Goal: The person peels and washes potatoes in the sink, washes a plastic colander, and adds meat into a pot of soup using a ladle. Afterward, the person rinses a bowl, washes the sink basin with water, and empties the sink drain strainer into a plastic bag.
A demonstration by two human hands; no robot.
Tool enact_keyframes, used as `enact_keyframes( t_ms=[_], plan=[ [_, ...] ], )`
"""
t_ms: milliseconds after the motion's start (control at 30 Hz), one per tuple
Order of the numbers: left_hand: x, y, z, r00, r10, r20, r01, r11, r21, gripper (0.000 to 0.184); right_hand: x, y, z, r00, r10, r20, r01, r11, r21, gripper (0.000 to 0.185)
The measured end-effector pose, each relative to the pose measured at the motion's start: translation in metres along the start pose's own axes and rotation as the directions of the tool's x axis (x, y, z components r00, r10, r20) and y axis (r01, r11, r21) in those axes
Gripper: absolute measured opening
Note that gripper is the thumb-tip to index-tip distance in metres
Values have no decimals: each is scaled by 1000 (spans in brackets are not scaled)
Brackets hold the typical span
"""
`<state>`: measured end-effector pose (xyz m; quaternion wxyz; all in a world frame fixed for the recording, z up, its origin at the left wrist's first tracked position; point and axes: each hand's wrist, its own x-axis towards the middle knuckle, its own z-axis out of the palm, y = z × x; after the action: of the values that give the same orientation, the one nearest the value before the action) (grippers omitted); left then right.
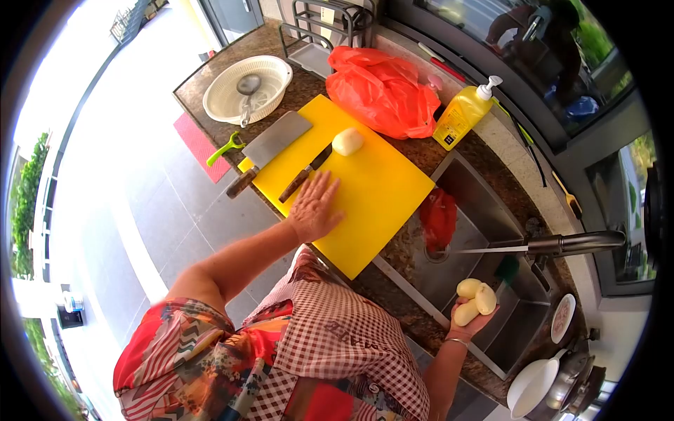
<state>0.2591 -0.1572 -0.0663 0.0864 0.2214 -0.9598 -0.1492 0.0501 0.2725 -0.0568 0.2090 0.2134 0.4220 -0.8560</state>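
Note:
My left hand [316,207] lies flat on the yellow cutting board [379,182], fingers spread and nothing in it. Just beyond its fingertips is a small kitchen knife [306,172] with a wooden handle. A peeled potato [347,142] sits near that knife's tip. Along the board's left side rests a cleaver [278,140], its handle past the edge. My right hand [474,323] is held palm up over the sink [502,326], cradling three peeled potatoes [484,299]. Its fingers are partly hidden beneath them.
Water streams from the faucet [576,243] into the sink, where a red bag [439,217] lies. Around the board are a green peeler [226,149], a white colander [217,105] with a ladle, a red plastic bag [379,91] and a yellow soap bottle [463,116].

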Motion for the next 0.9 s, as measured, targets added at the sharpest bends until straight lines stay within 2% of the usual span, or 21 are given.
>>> enact_keyframes(
  t_ms=[100,133,167,200,267,367,433,500,600,633,667,700,767,800,867,900],
  plan=[
    [1,25,23,996,-92,-7,92,994,55,79,5,1,-3,1000,-8,-29,7,1000,-25,71],
    [8,49,23,995,-70,74,71,997,-16,79,6,1,-6,999,-14,-30,13,999,-46,70],
    [5,68,38,993,66,98,-61,997,-52,78,6,-1,-9,999,-12,-42,10,999,-45,70],
    [2,89,51,969,240,53,-228,958,-173,76,5,0,-9,999,-6,-47,4,999,-46,70],
    [0,129,56,852,520,-55,-500,778,-380,68,4,0,-2,998,16,-59,-19,999,-48,69],
    [31,149,53,853,494,-167,-510,726,-461,64,8,0,-5,996,29,-89,-33,999,-40,70],
    [73,123,82,906,276,-320,-390,837,-384,62,8,1,-10,1000,17,-18,-18,998,-59,72],
    [120,84,87,871,160,-464,-274,943,-190,61,10,2,-12,999,16,35,-14,998,-59,74],
    [142,83,91,935,-9,-354,-12,998,-57,60,11,-1,-17,998,29,54,-26,999,-41,76],
    [139,100,96,971,103,-216,-121,990,-72,61,11,-1,-18,998,31,46,-29,999,-30,77],
    [123,133,58,977,212,29,-204,965,-164,60,12,-1,-18,998,36,41,-35,999,-21,77],
    [115,145,74,876,459,148,-409,870,-274,61,10,-1,-14,998,45,46,-44,999,-22,77],
    [72,175,91,747,645,164,-464,682,-566,64,5,-2,-5,996,68,59,-67,997,-25,77],
    [46,190,79,792,602,106,-365,604,-708,66,2,-2,-2,988,52,143,-44,997,-58,79],
    [26,200,40,797,585,148,-307,604,-735,75,-5,2,27,983,67,169,-47,992,-115,80],
    [23,203,22,812,579,68,-379,613,-694,78,-11,4,41,982,76,175,-51,988,-143,80]
  ],
)
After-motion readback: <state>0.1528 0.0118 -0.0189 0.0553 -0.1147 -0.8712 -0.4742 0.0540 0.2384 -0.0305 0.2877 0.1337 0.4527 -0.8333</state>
